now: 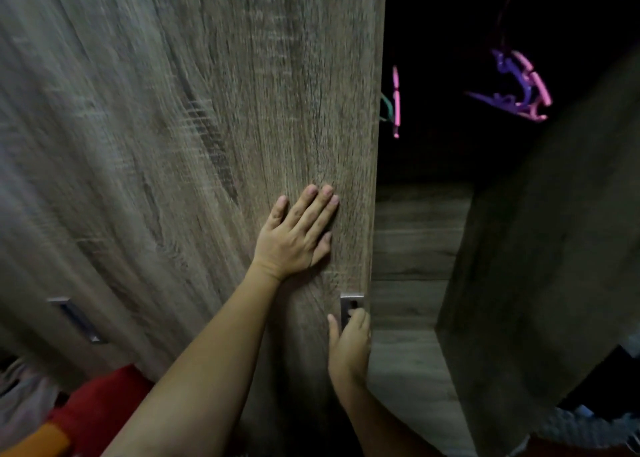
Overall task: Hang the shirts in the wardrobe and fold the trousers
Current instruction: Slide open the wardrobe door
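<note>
Wardrobe [415,242] interior dark, hangers [526,93] up-right of both hands. Door [173,145]: left hand [294,238] flat, fingers straight; right hand [349,346], nearer the opening, grip hooked in edge handle [351,301]. Red garment [104,404] lower left.

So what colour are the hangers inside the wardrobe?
The hangers are pink and purple; the head view shows them.

Fingertips of my right hand [349,346] vanish into the recessed handle [351,306]. Pink hanger [396,102] half behind door [207,110] edge. Wardrobe [450,152] interior too dark to read. Red cloth [100,404] cropped bottom-left.
</note>
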Tool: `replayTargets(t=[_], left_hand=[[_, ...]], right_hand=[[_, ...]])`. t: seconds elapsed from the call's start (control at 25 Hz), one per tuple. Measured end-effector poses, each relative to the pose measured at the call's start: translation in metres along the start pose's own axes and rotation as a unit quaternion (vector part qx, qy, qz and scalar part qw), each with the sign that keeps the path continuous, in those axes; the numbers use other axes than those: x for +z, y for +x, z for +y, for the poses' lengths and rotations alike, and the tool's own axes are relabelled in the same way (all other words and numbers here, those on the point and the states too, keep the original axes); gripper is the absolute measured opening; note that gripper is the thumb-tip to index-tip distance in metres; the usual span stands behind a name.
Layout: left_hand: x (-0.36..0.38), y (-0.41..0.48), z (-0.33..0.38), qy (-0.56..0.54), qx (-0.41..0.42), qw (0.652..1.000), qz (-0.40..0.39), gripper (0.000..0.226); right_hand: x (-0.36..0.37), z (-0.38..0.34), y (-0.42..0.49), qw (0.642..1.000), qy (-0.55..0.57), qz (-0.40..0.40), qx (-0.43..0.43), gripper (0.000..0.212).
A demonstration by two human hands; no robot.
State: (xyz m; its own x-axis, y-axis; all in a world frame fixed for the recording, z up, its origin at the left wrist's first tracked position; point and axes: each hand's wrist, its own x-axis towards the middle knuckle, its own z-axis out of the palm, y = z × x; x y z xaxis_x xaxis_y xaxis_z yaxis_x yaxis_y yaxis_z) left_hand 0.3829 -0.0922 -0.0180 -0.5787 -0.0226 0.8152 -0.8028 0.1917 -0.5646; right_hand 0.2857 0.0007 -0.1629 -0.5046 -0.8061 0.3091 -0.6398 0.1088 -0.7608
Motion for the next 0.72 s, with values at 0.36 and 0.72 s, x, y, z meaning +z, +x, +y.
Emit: replayTargets(t=[0.36,0.72], left_hand=[[-0.008,-0.057,-0.082,0.009,0.001,1.000,-0.010,0.070],[-0.013,-0.093,-0.131,0.019,0.002,1.000,-0.024,0.068]], right_hand=[[0.065,-0.060,-0.042,0.997,0.079,-0.011,0.017,0.027],[0.100,-0.097,-0.069,0.990,0.133,-0.024,0.046,0.027]])
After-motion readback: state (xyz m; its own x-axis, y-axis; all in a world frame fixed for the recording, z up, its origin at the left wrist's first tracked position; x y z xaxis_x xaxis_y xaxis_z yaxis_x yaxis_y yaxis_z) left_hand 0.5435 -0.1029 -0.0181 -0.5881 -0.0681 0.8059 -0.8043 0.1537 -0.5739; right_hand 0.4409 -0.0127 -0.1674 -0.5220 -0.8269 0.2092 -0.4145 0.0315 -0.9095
